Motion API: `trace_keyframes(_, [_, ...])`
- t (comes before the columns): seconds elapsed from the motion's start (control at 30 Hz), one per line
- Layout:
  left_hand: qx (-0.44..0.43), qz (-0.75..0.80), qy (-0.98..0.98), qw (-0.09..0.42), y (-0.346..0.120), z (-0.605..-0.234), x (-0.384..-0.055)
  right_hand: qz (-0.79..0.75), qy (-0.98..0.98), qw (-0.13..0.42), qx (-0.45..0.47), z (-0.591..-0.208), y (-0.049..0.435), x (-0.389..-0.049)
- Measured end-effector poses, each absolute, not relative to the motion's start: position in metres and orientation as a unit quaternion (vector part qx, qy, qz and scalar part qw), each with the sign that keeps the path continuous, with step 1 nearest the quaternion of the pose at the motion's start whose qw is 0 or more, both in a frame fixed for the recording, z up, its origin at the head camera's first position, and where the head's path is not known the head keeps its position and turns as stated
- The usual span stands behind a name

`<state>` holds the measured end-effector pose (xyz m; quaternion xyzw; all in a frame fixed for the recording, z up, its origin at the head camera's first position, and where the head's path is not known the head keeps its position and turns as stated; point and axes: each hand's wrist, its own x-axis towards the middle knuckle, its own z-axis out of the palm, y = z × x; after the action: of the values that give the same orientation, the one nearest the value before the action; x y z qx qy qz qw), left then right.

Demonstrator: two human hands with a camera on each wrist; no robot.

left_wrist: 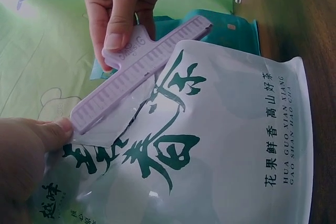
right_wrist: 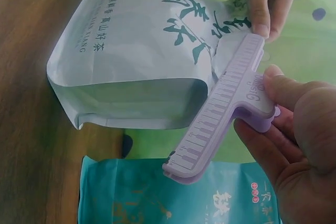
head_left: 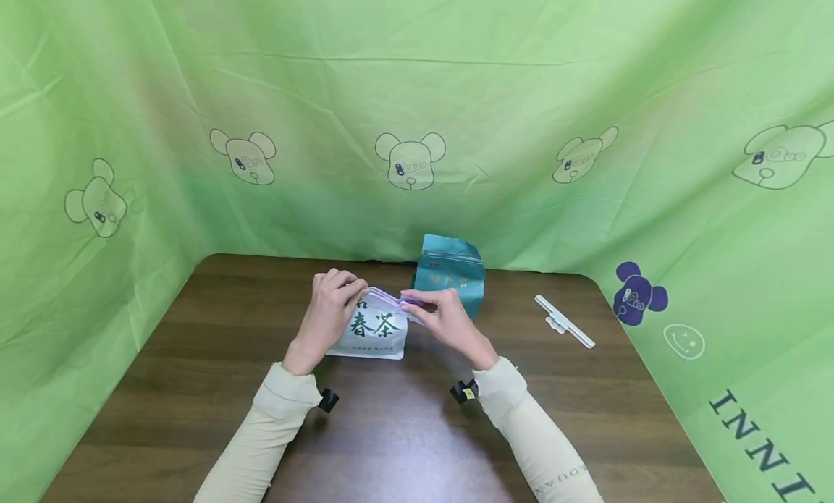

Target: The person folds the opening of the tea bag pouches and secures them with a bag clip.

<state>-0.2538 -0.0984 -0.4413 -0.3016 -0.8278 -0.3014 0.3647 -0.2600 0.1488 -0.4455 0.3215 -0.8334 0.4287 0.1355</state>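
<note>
The right hand [head_left: 449, 322] pinches the handle of a lilac plastic bar clip with piano-key markings [right_wrist: 218, 111]. The clip lies across the folded top of a white, green-lettered stand-up pouch [left_wrist: 236, 129] on the brown wooden table [head_left: 195, 416]. The left hand [head_left: 331, 307] pinches the pouch top beside the clip's end.

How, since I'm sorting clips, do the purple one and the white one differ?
The purple clip is pinched in the right hand at the white bag; the white clip lies on the table. Piano-key markings show on the purple clip; none are discernible on the white clip. Both are long bars with a grip on one side.
</note>
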Motion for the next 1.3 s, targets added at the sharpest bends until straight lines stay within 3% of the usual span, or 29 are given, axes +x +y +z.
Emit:
trace_keyframes(0.33, [-0.294, -0.276, -0.840, 0.364, -0.098, -0.440, -0.253, 0.434, -0.829, 0.142, 0.324, -0.442, 0.144, -0.262])
trace_keyframes(0.77, [-0.284, -0.273, -0.820, 0.415, -0.101, -0.446, -0.257, 0.435, -0.831, 0.147, 0.314, -0.444, 0.140, -0.265])
trace_keyframes(1.3, [-0.296, -0.253, -0.838, 0.382, -0.112, -0.438, -0.257, 0.459, -0.823, 0.142, 0.303, -0.441, 0.128, -0.267])
